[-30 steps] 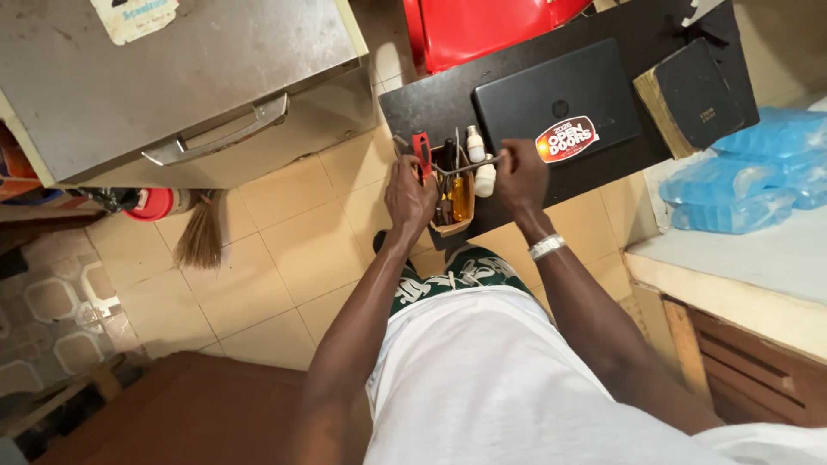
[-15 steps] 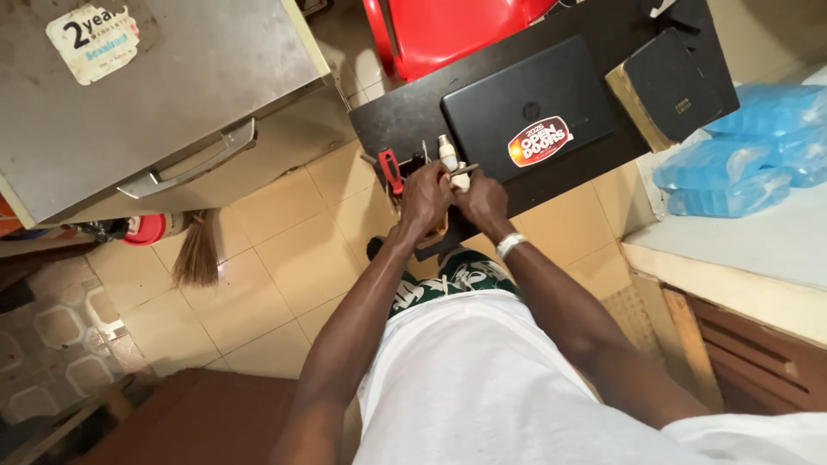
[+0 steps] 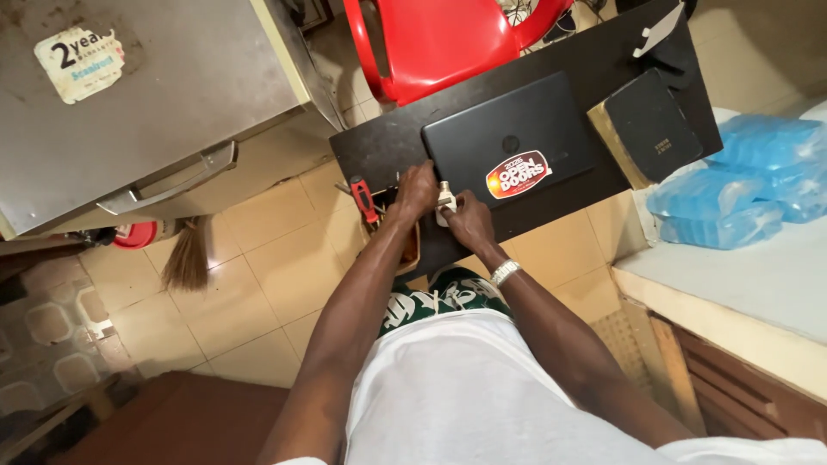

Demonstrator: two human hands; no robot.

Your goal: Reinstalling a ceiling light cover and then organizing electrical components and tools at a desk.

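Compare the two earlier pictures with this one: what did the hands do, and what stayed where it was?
Both hands have closed in together: the left hand and right hand now meet over the small white bottle at the desk edge, after being spread apart over the tool holder a second ago. Which hand holds the bottle cannot be told. The red-handled screwdriver, black laptop and black book stayed put.

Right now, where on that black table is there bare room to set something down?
The black table has a bare patch at its left end, between the closed laptop and the table's left edge. A thin strip runs behind the laptop toward the red chair. It is crowded by the left hand and right hand, and between laptop and black book.
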